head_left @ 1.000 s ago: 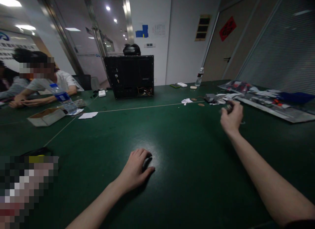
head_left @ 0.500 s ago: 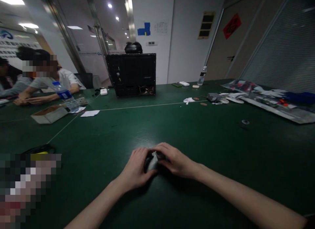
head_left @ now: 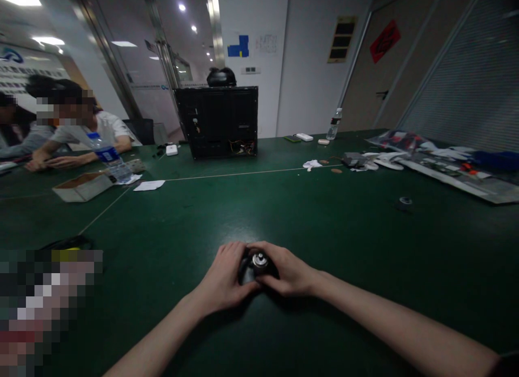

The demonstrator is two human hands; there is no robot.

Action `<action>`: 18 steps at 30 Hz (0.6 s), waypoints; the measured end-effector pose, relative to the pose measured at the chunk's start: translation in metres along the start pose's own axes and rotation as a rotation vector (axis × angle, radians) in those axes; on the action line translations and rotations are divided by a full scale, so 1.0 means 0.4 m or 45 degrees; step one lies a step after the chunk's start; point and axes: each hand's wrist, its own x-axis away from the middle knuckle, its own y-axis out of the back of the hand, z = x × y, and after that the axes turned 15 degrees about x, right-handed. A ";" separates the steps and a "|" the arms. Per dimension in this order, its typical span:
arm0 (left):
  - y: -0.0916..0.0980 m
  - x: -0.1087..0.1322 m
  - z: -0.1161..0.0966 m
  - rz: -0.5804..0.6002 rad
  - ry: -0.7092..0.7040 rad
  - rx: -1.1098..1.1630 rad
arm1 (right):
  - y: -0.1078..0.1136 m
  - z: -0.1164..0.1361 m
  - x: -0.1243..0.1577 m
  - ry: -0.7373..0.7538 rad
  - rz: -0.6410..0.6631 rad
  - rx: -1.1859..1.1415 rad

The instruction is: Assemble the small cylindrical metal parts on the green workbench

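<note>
In front of me, both hands meet low over the dark green table (head_left: 203, 215). My right hand (head_left: 290, 269) curls its thumb and fingers round a small black cylinder (head_left: 260, 263); its round silver top, with a pin in the middle, faces up. Close against it on the left, my left hand (head_left: 227, 277) is bent into a C shape, its thumb tip near the right thumb. Something black shows along the inside of its fingers, mostly hidden, and I cannot make out what it is.
A small dark round part (head_left: 404, 203) stands on the right. Farther back are an open black-backed case (head_left: 219, 123), an open box (head_left: 83, 187), a water bottle (head_left: 109, 158) and a cluttered tray (head_left: 466, 177). Another person (head_left: 87, 133) sits at the left.
The black cylinder has tipped upright in my right hand, so its silver top now shows. My right fingers have shifted slightly round it. My left hand has hardly moved.
</note>
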 end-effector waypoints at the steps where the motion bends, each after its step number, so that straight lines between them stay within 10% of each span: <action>1: 0.000 0.000 -0.001 0.000 0.007 -0.002 | 0.001 0.001 0.000 0.010 -0.001 0.005; 18: -0.002 0.000 0.005 0.003 0.033 -0.016 | -0.008 -0.006 0.002 -0.005 0.019 0.078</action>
